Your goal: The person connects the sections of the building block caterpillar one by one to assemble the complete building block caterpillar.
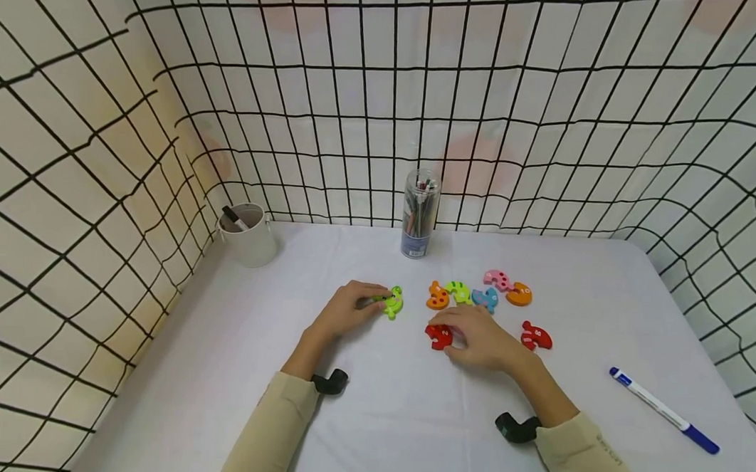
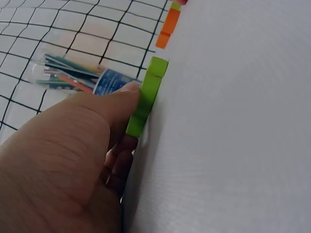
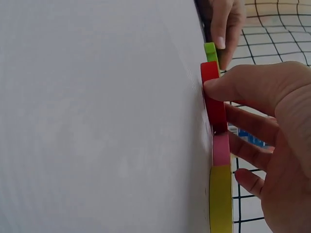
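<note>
Near the middle of the table, my left hand [image 1: 347, 309] pinches a light green number puzzle piece [image 1: 394, 303] by its left side. The left wrist view shows the thumb against that green piece [image 2: 148, 97], which lies flat on the cloth. My right hand [image 1: 482, 338] holds a red puzzle piece marked 2 [image 1: 439, 337] between thumb and fingers; its edge [image 3: 214, 104] shows in the right wrist view. Behind the right hand lie an orange piece [image 1: 437, 296], a striped green piece [image 1: 458, 291] and a blue piece [image 1: 486, 299].
Farther right are a pink piece [image 1: 497, 278], an orange piece marked 10 [image 1: 519, 294] and a red piece marked 8 [image 1: 536, 336]. A blue-capped marker [image 1: 662, 409] lies at right. A pencil jar [image 1: 420, 213] and white bucket [image 1: 250, 236] stand behind, before a black wire grid [image 1: 393, 115].
</note>
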`<state>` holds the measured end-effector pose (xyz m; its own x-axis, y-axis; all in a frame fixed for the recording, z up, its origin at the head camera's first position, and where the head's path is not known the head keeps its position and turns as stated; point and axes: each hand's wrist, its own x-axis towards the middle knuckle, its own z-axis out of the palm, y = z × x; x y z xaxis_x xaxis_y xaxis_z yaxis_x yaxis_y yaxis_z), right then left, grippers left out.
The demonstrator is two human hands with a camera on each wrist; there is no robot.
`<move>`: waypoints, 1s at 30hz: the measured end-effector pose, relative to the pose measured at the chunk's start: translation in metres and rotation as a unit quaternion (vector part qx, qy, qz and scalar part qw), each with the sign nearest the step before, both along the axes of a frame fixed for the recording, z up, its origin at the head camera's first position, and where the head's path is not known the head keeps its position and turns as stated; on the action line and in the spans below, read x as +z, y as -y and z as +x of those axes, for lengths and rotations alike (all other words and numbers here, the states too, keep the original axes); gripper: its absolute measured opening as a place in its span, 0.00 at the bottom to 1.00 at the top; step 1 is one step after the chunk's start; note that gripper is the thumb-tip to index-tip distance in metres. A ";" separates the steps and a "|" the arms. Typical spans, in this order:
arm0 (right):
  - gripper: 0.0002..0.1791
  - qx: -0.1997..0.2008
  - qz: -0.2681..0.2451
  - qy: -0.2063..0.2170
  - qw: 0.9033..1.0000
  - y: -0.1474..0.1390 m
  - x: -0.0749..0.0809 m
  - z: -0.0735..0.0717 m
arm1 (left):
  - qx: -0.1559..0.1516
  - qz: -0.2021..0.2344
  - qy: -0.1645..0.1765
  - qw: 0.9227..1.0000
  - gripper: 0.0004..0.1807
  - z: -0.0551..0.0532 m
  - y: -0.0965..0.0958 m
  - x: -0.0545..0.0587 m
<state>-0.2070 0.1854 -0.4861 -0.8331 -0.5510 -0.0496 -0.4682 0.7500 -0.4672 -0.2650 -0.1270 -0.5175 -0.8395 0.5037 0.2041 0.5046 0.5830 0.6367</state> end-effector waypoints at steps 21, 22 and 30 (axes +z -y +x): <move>0.31 -0.110 -0.037 0.009 0.993 0.045 -0.001 0.001 | 0.039 0.022 0.010 0.999 0.16 0.003 -0.006 -0.004; 0.31 -0.115 -0.046 0.010 0.992 0.048 -0.001 0.001 | 0.039 0.024 0.011 0.999 0.16 0.003 -0.006 -0.004; 0.29 -0.140 -0.115 0.019 0.983 0.071 -0.005 -0.004 | 0.038 0.031 0.010 0.999 0.16 0.002 -0.006 -0.007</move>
<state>-0.2105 0.1144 -0.4908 -0.9539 -0.2996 0.0156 -0.2367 0.7196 -0.6528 -0.2629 -0.1209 -0.5245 -0.8792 0.4244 0.2166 0.4473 0.5782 0.6824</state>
